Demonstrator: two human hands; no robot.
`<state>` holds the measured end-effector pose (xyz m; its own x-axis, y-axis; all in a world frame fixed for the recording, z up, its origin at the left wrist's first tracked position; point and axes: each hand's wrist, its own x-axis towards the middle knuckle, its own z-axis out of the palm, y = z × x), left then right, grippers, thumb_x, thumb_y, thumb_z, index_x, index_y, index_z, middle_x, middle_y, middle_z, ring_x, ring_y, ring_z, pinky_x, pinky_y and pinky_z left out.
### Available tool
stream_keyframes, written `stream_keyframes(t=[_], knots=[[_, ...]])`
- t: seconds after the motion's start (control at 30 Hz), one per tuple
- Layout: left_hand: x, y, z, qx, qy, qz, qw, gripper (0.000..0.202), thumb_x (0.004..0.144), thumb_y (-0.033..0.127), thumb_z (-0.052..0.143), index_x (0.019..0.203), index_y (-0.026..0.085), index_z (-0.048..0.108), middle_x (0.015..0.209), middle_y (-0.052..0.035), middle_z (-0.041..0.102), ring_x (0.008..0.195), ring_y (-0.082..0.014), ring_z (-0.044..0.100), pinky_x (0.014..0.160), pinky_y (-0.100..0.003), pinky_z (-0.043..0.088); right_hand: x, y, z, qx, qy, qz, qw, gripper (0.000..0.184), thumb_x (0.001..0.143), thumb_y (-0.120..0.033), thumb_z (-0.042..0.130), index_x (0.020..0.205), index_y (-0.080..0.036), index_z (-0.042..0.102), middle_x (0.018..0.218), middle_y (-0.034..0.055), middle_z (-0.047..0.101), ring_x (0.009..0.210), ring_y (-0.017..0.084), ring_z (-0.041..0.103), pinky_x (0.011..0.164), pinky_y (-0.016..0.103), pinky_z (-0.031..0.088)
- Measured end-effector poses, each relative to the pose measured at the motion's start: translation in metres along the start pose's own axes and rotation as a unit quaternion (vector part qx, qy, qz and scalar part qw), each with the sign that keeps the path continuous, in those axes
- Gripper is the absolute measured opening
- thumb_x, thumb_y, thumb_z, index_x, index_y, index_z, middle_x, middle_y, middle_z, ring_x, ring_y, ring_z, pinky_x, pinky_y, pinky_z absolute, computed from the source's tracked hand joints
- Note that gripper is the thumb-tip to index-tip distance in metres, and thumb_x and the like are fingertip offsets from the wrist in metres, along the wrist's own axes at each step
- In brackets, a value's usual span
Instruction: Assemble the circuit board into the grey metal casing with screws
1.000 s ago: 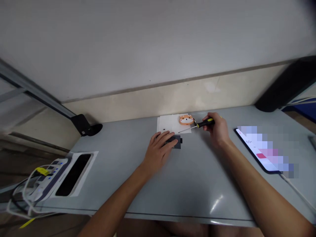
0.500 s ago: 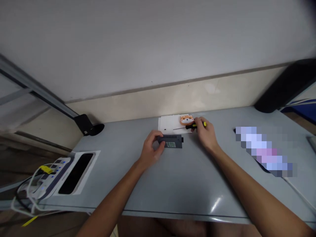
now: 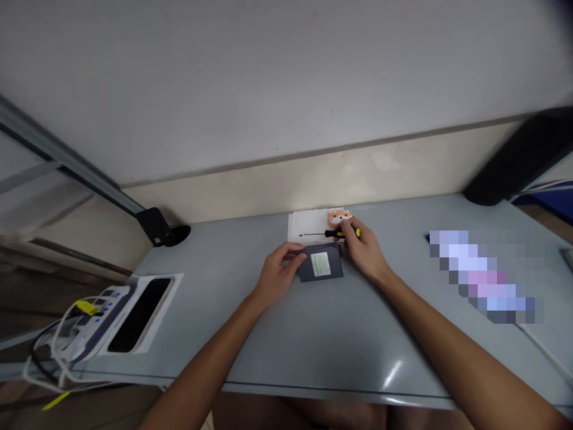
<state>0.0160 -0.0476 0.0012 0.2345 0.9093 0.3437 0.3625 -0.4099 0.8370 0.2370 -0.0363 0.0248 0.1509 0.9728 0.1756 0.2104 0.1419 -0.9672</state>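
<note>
A small dark grey box (image 3: 320, 264) with a pale label on its upturned face lies on the grey table (image 3: 313, 334). My left hand (image 3: 280, 272) grips its left end, fingers curled round it. My right hand (image 3: 363, 248) is closed on a screwdriver with a black and yellow handle (image 3: 342, 233); its thin shaft points left over a white sheet (image 3: 307, 226). The same hand also touches the box's right end. An orange animal-shaped figure (image 3: 339, 216) sits on the sheet just behind the screwdriver.
A phone with a lit screen (image 3: 483, 275) lies at the right with a cable running off it. At the left edge are a white device with blue buttons and cables (image 3: 85, 316) and a dark slab on paper (image 3: 134, 313). A black clamp base (image 3: 159, 230) stands by the wall.
The box has been turned so its labelled face points up. My right hand has come left and down with the screwdriver to the box's right end.
</note>
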Motion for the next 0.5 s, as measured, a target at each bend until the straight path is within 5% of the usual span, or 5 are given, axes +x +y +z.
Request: stream_keyframes(t=[0.17,0.37,0.5], knots=[[0.0041,0.0006,-0.0032,0.028,-0.034,-0.065,0.997,0.029,0.095,0.048,0.059,0.096,0.022,0.071,0.089,-0.0016,0.073,0.079,-0.0171,0.065,0.074,-0.028,0.053,-0.0006,-0.0013,0.0012,-0.006,-0.012,0.007,1.0,0.047,0.091,-0.067,0.05,0.084,-0.023,0.063,0.078,0.002,0.069,0.071,0.02,0.062,0.076,0.035,0.049],[0.0051,-0.0057,-0.0019,0.043,-0.068,-0.042,0.996,0.025,0.097,0.044,0.059,0.09,0.021,0.068,0.089,-0.0028,0.071,0.083,-0.0193,0.065,0.081,-0.033,0.053,-0.0008,-0.0012,0.0009,-0.017,-0.02,0.007,1.0,0.043,0.092,-0.063,0.051,0.082,-0.023,0.063,0.075,0.0013,0.068,0.073,0.02,0.063,0.075,0.034,0.048],[0.0044,-0.0049,-0.0105,0.025,-0.118,0.002,0.993,0.029,0.094,0.043,0.068,0.115,0.023,0.067,0.113,-0.0075,0.069,0.105,-0.023,0.066,0.098,-0.04,0.053,-0.0002,-0.001,0.0009,-0.014,-0.013,0.012,1.0,0.04,0.092,-0.06,0.053,0.082,-0.023,0.064,0.072,0.001,0.068,0.076,0.021,0.064,0.075,0.034,0.048]])
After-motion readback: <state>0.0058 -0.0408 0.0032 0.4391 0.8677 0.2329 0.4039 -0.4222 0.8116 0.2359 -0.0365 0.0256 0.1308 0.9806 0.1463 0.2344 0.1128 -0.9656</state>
